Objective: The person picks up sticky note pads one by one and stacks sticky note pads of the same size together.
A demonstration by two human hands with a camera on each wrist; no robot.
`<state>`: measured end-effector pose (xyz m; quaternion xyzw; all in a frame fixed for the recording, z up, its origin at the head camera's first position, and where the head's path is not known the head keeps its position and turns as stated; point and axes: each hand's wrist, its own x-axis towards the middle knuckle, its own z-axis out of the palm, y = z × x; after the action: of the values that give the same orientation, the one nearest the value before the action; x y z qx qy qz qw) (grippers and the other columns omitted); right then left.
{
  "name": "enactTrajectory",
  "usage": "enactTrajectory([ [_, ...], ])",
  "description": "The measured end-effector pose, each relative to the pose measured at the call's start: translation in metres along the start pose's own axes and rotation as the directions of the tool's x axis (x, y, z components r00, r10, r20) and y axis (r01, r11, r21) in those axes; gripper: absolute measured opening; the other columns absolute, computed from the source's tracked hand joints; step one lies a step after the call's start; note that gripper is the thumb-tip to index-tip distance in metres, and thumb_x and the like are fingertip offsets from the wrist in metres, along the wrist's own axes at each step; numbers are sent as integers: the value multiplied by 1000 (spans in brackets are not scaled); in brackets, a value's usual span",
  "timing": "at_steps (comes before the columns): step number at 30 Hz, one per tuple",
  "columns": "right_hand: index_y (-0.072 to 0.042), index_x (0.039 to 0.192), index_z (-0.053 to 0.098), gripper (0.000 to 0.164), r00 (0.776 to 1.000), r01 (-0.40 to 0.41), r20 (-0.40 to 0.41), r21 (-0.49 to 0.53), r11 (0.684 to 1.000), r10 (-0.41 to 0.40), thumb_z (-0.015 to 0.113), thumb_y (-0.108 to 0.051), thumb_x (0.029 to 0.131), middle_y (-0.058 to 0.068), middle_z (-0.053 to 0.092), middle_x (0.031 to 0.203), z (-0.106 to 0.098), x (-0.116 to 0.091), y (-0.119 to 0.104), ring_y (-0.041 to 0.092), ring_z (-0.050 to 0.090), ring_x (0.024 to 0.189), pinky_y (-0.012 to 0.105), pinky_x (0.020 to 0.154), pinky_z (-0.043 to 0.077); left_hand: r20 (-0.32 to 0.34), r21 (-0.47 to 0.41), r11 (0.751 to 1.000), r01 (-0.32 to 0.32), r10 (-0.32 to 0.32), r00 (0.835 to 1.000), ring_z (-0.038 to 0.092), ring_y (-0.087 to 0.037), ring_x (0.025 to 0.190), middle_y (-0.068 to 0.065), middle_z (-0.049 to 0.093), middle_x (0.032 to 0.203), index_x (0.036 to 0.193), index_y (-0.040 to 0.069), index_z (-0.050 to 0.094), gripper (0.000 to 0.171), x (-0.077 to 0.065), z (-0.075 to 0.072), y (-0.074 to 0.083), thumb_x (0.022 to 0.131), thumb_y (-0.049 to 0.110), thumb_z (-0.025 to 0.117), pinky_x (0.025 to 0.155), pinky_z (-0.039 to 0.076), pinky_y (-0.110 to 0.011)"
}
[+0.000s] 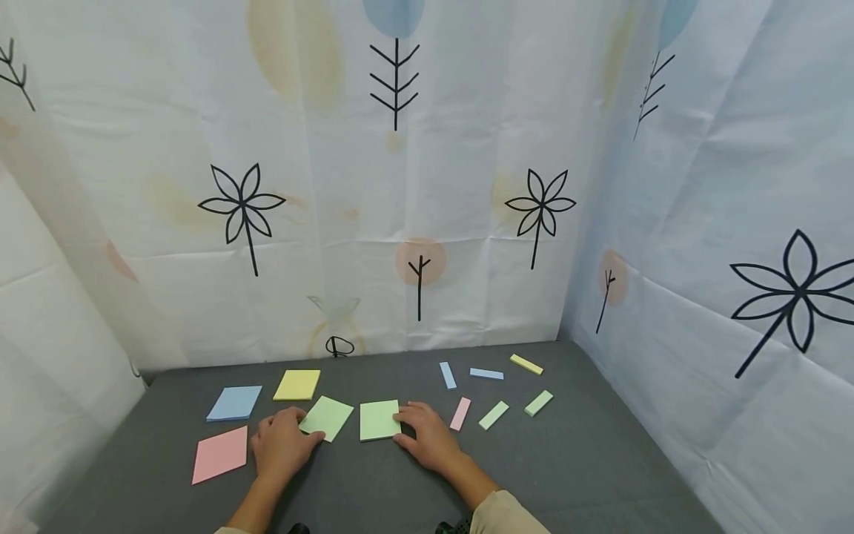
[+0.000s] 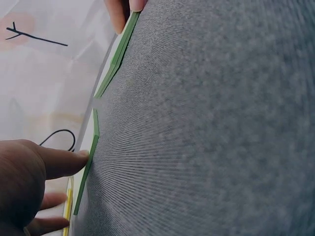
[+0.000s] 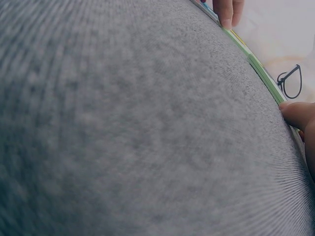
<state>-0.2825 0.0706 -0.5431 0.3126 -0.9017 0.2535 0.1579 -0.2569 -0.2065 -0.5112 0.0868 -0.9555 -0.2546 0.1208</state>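
Two light green sticky note pads lie side by side on the grey table, a narrow gap between them. My left hand (image 1: 283,443) holds the left green pad (image 1: 328,417), which is turned at an angle. In the left wrist view, the thumb (image 2: 66,163) presses that pad's near edge (image 2: 84,172). At the right green pad (image 1: 377,420), which lies nearly square, my right hand (image 1: 427,437) grips the right side, index finger toward the far corner and thumb at the near one. The right wrist view shows this thumb (image 3: 295,113) against the pad's green edge (image 3: 266,77).
Left of the hands lie blue (image 1: 233,403), yellow (image 1: 296,385) and pink (image 1: 220,455) square pads. On the right are several narrow strips, among them a pink strip (image 1: 460,414) near the right hand and a yellow strip (image 1: 526,364). Patterned curtains (image 1: 467,297) surround the table.
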Motion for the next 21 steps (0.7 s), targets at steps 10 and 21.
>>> enactTrajectory([
  [10,-8,119,69,35,1000,-10,1,1,1000,10,73,-24,88,5,66,121,1,0,1,26,52,124,41,102,39,19,95,995,19,-21,1000,37,-53,118,-28,53,124,108,-4,66,57,0,-2,0,73,39,80,94,25,-69],
  [21,-7,117,69,34,1000,7,-4,2,1000,-7,74,-23,87,5,66,120,-1,1,0,27,53,123,41,102,40,-38,-21,999,27,-28,999,36,-55,116,-27,56,113,109,-3,57,59,4,5,-1,68,25,87,91,26,-68],
])
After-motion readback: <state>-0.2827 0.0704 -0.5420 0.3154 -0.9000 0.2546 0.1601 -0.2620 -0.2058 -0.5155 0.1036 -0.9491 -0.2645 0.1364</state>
